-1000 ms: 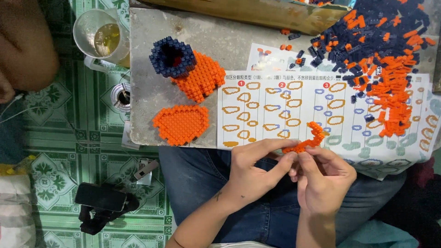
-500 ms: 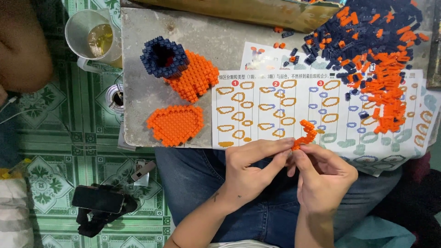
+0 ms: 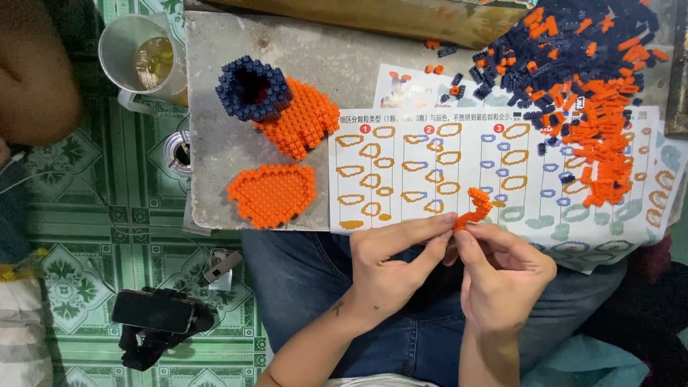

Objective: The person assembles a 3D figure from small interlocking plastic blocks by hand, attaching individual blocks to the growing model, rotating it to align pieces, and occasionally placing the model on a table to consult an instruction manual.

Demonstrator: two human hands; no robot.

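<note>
Hands lower, orange strip raised

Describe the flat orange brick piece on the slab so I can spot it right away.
Start at the grey slab on the person's lap. Near its front-left corner lies the flat orange plate, just below the tall navy-and-orange build. It alone is a single-colour, shield-shaped slab lying flat.

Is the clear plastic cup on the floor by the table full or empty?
Neither: the clear cup stands upright on the green tiled floor, holding a shallow pool of yellowish liquid; its walls above show clear.
</note>
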